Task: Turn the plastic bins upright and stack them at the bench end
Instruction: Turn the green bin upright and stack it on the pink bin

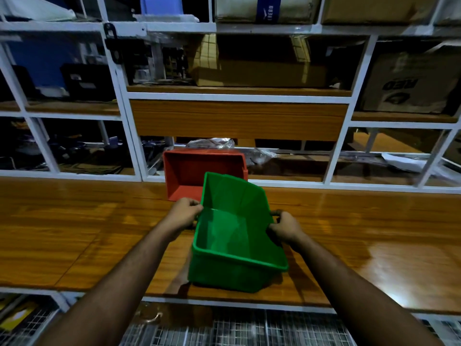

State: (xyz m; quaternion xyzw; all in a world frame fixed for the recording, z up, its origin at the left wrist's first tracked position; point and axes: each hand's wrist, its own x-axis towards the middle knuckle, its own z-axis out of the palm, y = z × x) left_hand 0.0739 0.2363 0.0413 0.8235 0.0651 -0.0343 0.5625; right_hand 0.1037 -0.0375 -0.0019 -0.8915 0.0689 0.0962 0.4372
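On the bench [74, 233], our left hand [185, 214] and right hand [284, 228], arms outstretched, fingers curled, grip the green bin's [237, 245] sides.

Green bin [232, 236] — plastic, open side up, empty, tilted, near bench front edge; red bin [197, 171] — plastic, tipped with its opening facing the viewer, just behind the green one

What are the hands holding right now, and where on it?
Both hands hold the green bin by its side rims: the left hand on the left rim, the right hand on the right rim.
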